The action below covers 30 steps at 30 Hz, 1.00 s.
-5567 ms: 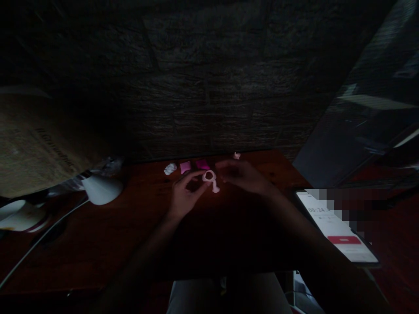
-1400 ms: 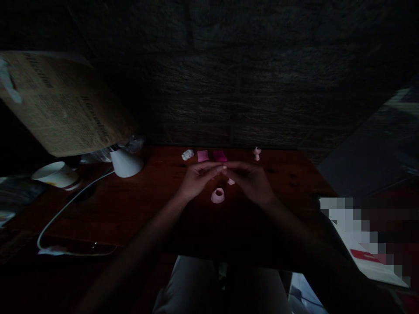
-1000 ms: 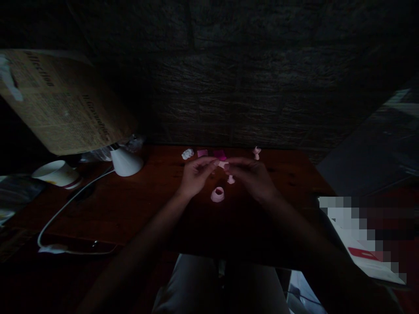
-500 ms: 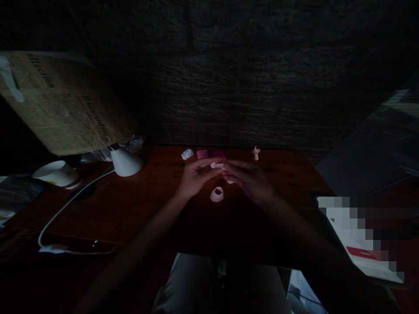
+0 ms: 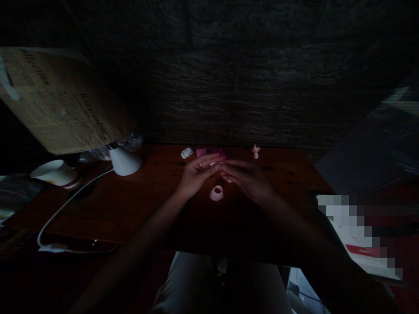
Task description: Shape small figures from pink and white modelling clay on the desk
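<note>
My left hand (image 5: 195,176) and my right hand (image 5: 246,179) meet fingertip to fingertip above a dark wooden table (image 5: 144,205), pinching a small pale pink clay piece (image 5: 214,164) between them. Below the fingers a pink clay ring (image 5: 216,193) lies on the table. Another small pink bit (image 5: 228,180) shows under my right fingers. Behind the hands lie a white clay lump (image 5: 187,152), a pink block (image 5: 201,151) and a darker magenta block (image 5: 220,152). A tiny pink figure (image 5: 255,151) stands at the back.
A white lamp head (image 5: 123,161) with its white cable (image 5: 62,209) sits at the left, beside a white cup (image 5: 54,172). A printed cardboard sheet (image 5: 62,104) leans at the back left. A lit phone screen (image 5: 363,253) lies at the right. The scene is very dim.
The clay ring, held in my left hand 5.6 s ago, now lies on the table. Over the last second my fingertips have kept closing together on the small piece.
</note>
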Each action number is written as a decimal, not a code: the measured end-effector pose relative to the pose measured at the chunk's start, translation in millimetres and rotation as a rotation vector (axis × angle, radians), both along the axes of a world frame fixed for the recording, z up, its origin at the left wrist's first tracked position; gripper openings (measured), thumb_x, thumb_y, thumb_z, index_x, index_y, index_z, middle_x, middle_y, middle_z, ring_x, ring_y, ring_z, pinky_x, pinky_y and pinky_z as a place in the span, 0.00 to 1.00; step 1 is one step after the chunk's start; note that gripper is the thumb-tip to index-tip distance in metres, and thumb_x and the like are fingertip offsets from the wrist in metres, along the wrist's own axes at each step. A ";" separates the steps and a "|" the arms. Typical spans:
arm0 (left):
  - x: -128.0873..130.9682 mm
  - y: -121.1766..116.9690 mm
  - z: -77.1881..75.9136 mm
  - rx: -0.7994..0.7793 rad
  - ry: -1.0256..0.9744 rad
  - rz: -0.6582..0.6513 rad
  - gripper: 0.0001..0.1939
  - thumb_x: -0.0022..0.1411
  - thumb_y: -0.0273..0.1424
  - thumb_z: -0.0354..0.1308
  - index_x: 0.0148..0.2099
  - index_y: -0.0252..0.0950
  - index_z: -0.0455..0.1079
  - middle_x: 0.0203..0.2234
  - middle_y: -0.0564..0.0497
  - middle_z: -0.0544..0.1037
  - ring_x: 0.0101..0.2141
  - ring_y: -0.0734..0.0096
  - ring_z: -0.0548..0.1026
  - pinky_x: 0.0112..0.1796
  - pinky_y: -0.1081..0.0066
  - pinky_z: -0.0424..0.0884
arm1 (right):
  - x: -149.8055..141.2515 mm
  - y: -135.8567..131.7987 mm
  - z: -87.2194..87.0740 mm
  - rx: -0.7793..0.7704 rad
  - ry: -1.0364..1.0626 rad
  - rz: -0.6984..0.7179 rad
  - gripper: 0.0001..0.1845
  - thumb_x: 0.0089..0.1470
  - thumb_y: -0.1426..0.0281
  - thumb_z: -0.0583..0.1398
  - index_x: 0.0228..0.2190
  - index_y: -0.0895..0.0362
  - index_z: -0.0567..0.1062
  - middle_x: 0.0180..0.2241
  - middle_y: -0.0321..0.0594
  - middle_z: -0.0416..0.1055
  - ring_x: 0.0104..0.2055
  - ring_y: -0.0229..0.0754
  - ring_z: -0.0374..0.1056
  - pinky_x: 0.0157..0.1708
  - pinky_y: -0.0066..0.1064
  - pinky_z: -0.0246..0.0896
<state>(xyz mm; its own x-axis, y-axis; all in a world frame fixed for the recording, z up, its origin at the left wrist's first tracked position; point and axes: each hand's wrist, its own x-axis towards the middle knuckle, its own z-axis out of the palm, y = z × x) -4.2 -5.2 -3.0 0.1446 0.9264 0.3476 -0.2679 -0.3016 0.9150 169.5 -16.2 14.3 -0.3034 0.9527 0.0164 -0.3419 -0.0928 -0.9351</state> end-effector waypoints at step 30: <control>0.7 0.6 -3.8 0.024 0.035 -0.069 0.19 0.56 0.34 0.71 0.50 0.40 0.78 0.48 0.45 0.83 0.51 0.57 0.79 0.54 0.58 0.73 | -1.6 1.1 -2.9 -0.077 0.049 0.111 0.22 0.34 0.55 0.77 0.31 0.53 0.84 0.29 0.36 0.78 0.31 0.33 0.70 0.34 0.25 0.68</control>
